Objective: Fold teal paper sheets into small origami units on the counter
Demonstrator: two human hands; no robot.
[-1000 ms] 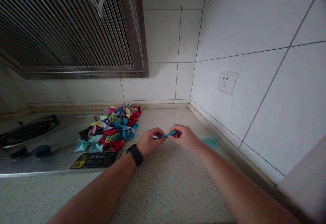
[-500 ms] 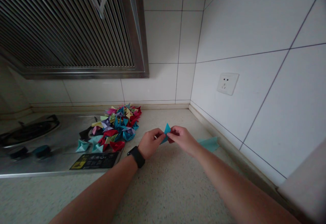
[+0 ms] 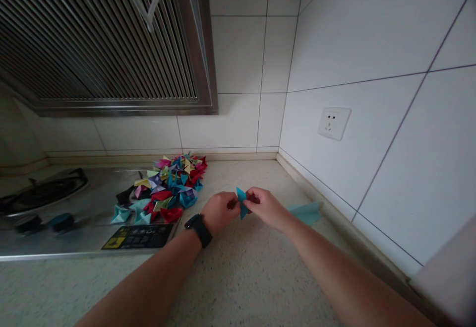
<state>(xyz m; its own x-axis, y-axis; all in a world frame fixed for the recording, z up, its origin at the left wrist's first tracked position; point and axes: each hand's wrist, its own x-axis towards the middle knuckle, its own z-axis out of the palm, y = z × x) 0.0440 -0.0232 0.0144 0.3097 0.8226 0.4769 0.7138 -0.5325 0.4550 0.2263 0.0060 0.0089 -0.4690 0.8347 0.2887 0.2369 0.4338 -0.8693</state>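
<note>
Between my two hands, above the speckled countertop (image 3: 238,277), is a small piece of folded blue paper (image 3: 241,202) with pointed ends at top and bottom. My left hand (image 3: 222,212), with a black watch on its wrist, pinches the paper's left side. Thumb and fingers of my right hand (image 3: 263,207) grip its right side. The fingers partly cover the folds. A flat sheet of light teal paper (image 3: 305,213) lies on the counter beyond my right wrist.
A heap of colourful folded paper pieces (image 3: 178,180) sits at left, partly on the gas stove (image 3: 89,237). Overhead hangs a range hood (image 3: 111,49). A wall socket (image 3: 333,123) is on the tiled wall at right.
The folded blue paper has been turned in my fingers, so its points now run nearly up and down. Both hands remain on it, with the left fingers curled in more.
</note>
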